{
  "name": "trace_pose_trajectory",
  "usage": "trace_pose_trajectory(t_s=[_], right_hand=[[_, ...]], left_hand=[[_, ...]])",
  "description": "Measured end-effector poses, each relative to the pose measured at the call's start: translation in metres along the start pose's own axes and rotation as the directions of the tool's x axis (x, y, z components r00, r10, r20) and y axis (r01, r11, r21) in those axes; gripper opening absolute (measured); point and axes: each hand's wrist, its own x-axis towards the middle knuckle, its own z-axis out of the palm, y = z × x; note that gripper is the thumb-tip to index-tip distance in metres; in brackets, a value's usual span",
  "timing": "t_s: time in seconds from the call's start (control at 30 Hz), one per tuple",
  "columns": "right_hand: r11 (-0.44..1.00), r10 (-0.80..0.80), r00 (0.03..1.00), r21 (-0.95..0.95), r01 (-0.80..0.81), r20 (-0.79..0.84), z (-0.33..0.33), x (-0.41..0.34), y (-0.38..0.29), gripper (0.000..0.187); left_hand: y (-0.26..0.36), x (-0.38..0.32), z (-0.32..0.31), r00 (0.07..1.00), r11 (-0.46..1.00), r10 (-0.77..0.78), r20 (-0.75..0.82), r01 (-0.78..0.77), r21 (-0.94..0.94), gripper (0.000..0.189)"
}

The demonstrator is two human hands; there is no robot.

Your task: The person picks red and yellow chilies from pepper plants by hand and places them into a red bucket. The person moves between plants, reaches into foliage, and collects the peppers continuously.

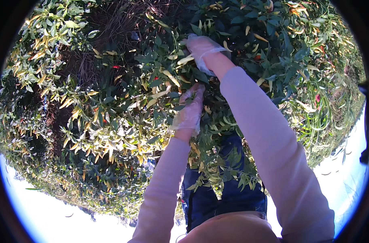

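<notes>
My left hand, in a clear plastic glove, reaches up into the leaves of a chili pepper plant. Its fingertips are partly behind foliage, so any grip is unclear. Beside it on the left hang pale yellow chili peppers. Farther up, my right hand, gloved the same way, is bent into the dark leaves. Its fingers are hidden. Just below and left of that hand is a whitish chili pepper, and another pale pepper lies between the two hands.
Dense pepper plants with yellow pods spread to the left, with a few red chili peppers among them. Dry straw covers ground at the upper left. Long grass grows at the right. Leafy stems overlap my dark trousers.
</notes>
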Motion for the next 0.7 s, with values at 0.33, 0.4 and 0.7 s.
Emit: trace_pose_trajectory(t_s=[0.33, 0.4, 0.7], right_hand=[[0.908, -0.139, 0.961, 0.418, 0.028, 0.239, 0.054, -0.056, -0.006, 0.025], [0.925, -0.209, 0.968, 0.349, 0.149, 0.141, 0.059, -0.057, -0.025, 0.024], [0.967, -0.087, 0.996, 0.242, 0.078, 0.03, 0.095, -0.065, -0.042, 0.033]], left_hand=[[-0.025, 0.094, -0.099, 0.8, 0.772, -0.564, -0.203, 0.425, -0.472, 0.018], [-0.022, 0.093, -0.108, 0.888, 0.926, -0.378, -0.263, 0.365, -0.096, 0.018], [0.009, 0.072, -0.131, 0.881, 0.873, -0.457, -0.122, 0.471, 0.13, 0.02]])
